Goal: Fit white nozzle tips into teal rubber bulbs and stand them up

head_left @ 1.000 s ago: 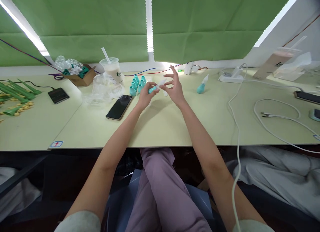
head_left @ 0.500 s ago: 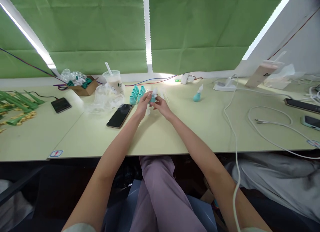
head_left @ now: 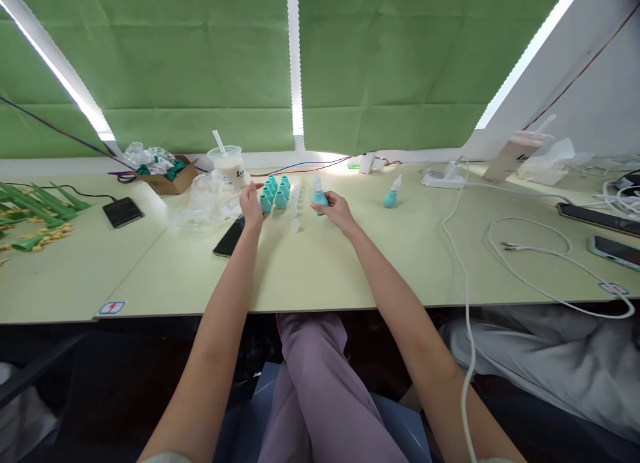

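In my right hand point(head_left: 338, 213) is a teal bulb syringe point(head_left: 319, 198) with a clear pointed tip facing up; my fingers close round its bulb. My left hand point(head_left: 251, 205) is open, its fingers extended beside a cluster of open-necked teal rubber bulbs point(head_left: 281, 200), above a black phone point(head_left: 229, 238) that it partly covers. Between the hands runs a row of clear plastic tips point(head_left: 295, 210). Another bulb syringe point(head_left: 391, 198), tip fitted, stands by itself to the right.
A cup with a straw point(head_left: 229, 166), a crumpled plastic bag point(head_left: 205, 203) and a cardboard box point(head_left: 173, 180) stand at back left. Green plastic stems point(head_left: 45, 210) lie far left. A white cable point(head_left: 457, 250) crosses the right side from a power strip point(head_left: 445, 178).
My hands, together on the bulb syringe before, have parted. The left let go and moved left towards the teal bulbs and phone; the right carried the bulb syringe slightly right.
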`<state>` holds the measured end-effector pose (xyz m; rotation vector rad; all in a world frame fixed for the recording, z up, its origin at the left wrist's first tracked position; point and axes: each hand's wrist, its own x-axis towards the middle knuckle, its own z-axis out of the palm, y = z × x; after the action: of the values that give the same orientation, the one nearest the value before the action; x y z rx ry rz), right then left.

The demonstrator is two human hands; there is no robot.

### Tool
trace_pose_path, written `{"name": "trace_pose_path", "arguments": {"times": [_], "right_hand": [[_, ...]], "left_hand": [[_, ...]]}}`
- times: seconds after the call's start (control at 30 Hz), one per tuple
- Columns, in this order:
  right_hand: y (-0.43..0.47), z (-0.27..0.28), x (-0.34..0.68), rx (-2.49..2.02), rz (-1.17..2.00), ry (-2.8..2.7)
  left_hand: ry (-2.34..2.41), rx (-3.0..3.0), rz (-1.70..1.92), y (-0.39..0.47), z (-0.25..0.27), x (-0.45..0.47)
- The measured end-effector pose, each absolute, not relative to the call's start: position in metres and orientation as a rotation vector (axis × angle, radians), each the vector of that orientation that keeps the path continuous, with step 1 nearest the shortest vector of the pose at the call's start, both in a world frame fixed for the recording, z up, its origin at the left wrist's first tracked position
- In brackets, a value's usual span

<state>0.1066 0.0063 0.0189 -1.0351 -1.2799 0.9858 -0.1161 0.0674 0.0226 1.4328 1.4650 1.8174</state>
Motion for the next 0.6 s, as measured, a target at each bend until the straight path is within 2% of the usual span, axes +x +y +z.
{"name": "trace_pose_path", "arguments": {"times": [0.2,0.4,0.6], "right_hand": [[0.012,0.021,0.127,-1.093,0.890,-1.148],[0.023,0.014,0.144,-1.080,0.929,-1.093],[0.027,0.011,0.146,-1.131,0.789,-1.062]], "left_hand": [[1.462,1.115,1.869,0.072,0.017,-0.135],[1.499,1.124,1.887,0.077,0.013,-0.138],[1.492,1.139,1.847,0.079,0.012,-0.139]]}}
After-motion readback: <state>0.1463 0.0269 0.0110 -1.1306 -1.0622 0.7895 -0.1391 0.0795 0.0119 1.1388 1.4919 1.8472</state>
